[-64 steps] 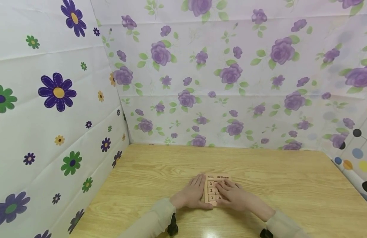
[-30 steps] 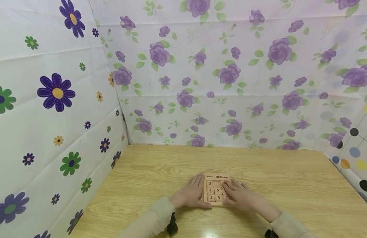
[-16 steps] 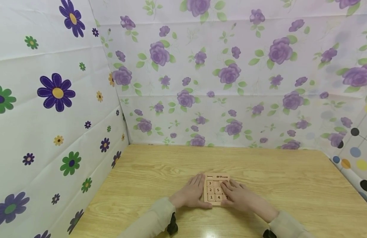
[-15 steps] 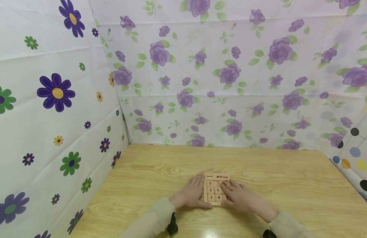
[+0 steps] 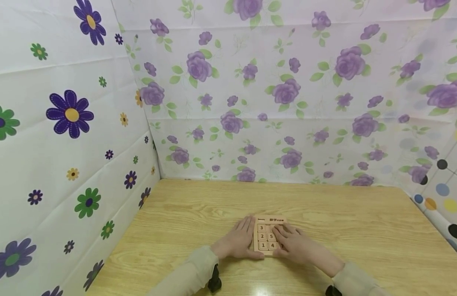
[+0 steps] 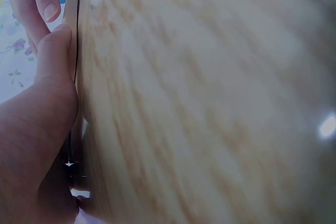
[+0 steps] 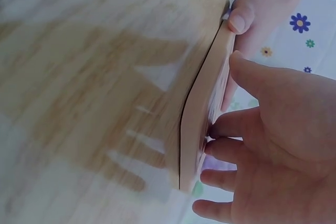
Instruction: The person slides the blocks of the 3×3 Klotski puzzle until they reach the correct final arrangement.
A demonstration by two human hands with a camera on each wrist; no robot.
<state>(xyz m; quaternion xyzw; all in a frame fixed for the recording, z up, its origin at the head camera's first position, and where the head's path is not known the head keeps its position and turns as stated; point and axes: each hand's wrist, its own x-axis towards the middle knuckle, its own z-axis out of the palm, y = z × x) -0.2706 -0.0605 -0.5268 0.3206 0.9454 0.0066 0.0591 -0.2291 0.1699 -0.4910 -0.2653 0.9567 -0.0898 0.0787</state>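
Observation:
A wooden number sliding puzzle [image 5: 270,218] lies flat on the table, with tiles 1, 2, 3, 4 and 5 readable in the head view. My left hand [image 5: 235,240] braces it, straight fingers along its left side and thumb at its near edge. The left wrist view shows that thumb [image 6: 55,59] against the board's side. Over the right column is my right hand [image 5: 296,244], its fingertips touching the upper tiles and hiding most of that column. In the right wrist view its fingers [image 7: 223,150] extend to the board's face, spread and not gripping.
The wood-grain table [image 5: 198,205] stretches out around the puzzle. A purple-rose cloth [image 5: 250,139] hangs behind it, and a daisy-print cloth [image 5: 65,164] hangs at the left. Black wrist devices [image 5: 215,279] sit below both sleeves.
My right fingers were over the top middle a while ago, moved right and exposed an open slot beside tile 3, and now have slid slightly left over it. My left hand stays put.

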